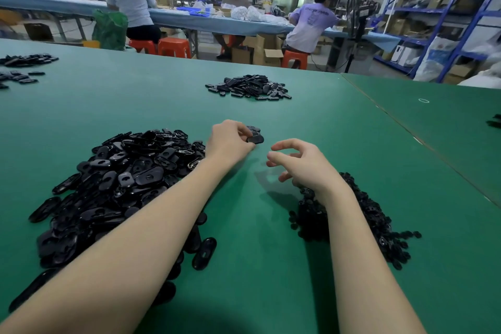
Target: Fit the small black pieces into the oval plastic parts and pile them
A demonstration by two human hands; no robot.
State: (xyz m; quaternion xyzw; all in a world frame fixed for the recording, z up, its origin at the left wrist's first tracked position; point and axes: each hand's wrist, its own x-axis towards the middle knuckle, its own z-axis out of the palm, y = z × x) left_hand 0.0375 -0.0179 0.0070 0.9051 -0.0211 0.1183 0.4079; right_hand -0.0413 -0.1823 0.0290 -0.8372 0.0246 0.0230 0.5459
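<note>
Setting: workshop with a wide table [271, 279] covered in smooth, matte green sheet; a seam runs diagonally across its right side.
Left hand: the left hand [230, 142] reaches forward, fingers curled, pinching a glossy black oval part [256, 139] at its near edge; the part sits on or just above a few like pieces [253, 129] lying on the green surface.
Right hand: the right hand [301, 164] hovers just above the table beside the left, fingers loosely bent and spread, thumb and forefinger apart, holding nothing.
Oval parts: a big loose heap of oval parts [122, 184] lies at the left, under and beside the left forearm; each is a flat, shiny black plastic lozenge with rounded ends and a keyhole-shaped slot in the middle.
Small pieces: a darker, duller mound of small black pieces [379, 225] lies at the right, partly hidden by the right forearm; they look rounded and knobbly, but their exact shape is too blurred to tell.
Far pile: a low scatter of black ovals [248, 87] rests further along the table, well apart from the hands.
Left edge: more black parts [24, 68] lie in flat clusters at the far left.
Background: people sit on orange plastic stools [173, 47] at a long blue-topped bench [189, 22]; blue metal shelving [447, 8] stands at the right.
</note>
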